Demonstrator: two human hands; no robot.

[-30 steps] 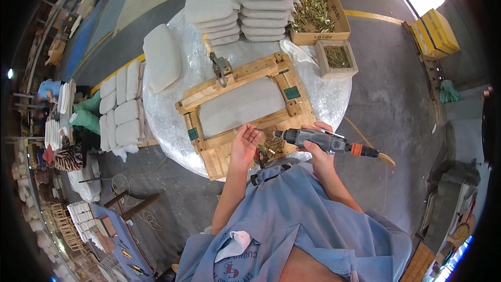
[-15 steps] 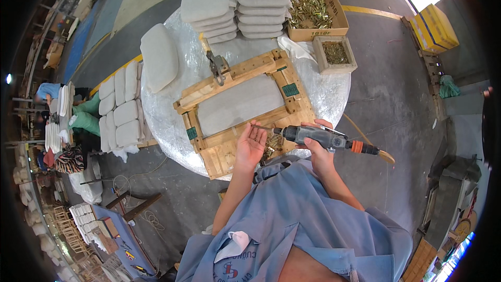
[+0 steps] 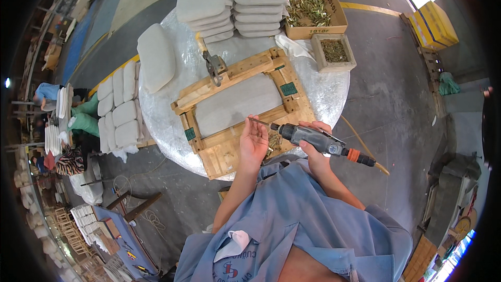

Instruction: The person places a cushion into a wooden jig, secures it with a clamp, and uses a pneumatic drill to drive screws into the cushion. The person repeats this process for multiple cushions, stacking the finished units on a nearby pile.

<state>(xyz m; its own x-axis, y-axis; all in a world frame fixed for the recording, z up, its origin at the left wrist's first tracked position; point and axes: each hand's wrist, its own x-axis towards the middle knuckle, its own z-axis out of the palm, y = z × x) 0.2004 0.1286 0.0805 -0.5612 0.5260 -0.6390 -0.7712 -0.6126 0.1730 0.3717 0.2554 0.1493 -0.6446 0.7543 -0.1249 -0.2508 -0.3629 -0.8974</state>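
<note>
My right hand (image 3: pixel 316 157) is wrapped round a grey and black air screwdriver (image 3: pixel 313 138) with an orange ring at its hose end. Its long thin bit points left, with the tip at the fingers of my left hand (image 3: pixel 253 143). Those fingers are curled and pinched at the bit's tip; any small piece between them is too small to make out. Just beyond lies a wooden jig (image 3: pixel 237 86) framing a grey padded cushion (image 3: pixel 237 104). A metal toggle clamp (image 3: pixel 213 67) sits on the jig's far rail. Loose brass-coloured hardware (image 3: pixel 273 143) lies on the near board, partly behind my left hand.
Stacked grey cushions (image 3: pixel 258 5) stand at the back of the plastic-wrapped round table (image 3: pixel 162 109). Beside them are a cardboard box (image 3: pixel 326 32) of brass fittings and a wooden tray (image 3: pixel 342 66) of small screws. An air hose (image 3: pixel 357 136) trails on the right.
The screwdriver has tilted, its hose end dropping nearer to me and its bit tip rising slightly. My left hand has moved a little with the tip.
</note>
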